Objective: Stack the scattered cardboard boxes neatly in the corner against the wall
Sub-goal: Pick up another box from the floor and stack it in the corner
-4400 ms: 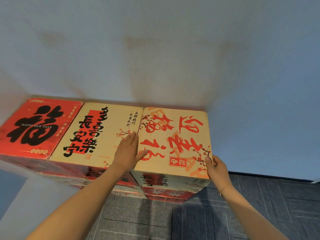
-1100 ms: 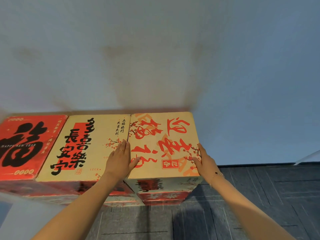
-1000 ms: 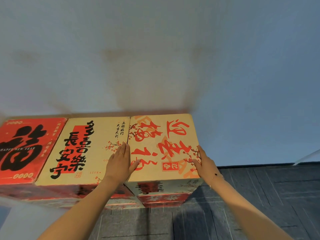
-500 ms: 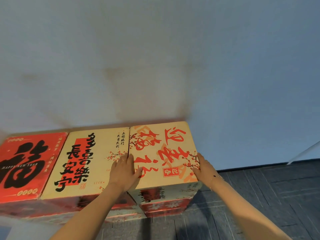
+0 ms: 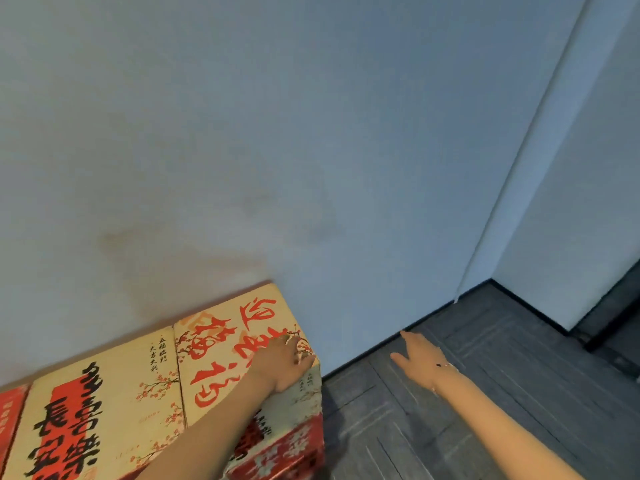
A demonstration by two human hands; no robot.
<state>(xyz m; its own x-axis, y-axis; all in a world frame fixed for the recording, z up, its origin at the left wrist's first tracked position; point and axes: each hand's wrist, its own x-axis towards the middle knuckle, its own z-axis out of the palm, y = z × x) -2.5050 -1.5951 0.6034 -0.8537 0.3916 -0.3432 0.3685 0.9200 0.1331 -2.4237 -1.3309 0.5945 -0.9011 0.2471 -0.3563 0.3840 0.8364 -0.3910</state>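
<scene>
Rightmost box, cream top with red brush characters and plum sprigs, set against the wall at the right end of the row; back edge touching the wall, right side free, with floor beyond; front face cream above, red patterned lower down. Just left of it, touching along one seam, a cream box with black characters over a red panel; further left, at the frame's edge, only a sliver of a red box. Tops of the three level with one another.

Left hand flat on the rightmost box near its front right corner, palm down, fingers loosely spread and reaching the right edge, gripping nothing; forearm crossing the box top and front face from below.

Right hand off the boxes, in the air over the floor to the right, palm down, fingers apart, thumb out to the left, holding nothing; thin bracelet at the wrist.

Floor of dark grey carpet tiles; dark baseboard along the wall's foot. Pale grey-blue wall with faint brownish stains above the boxes. To the right, an outward wall corner, then a second wall face.
</scene>
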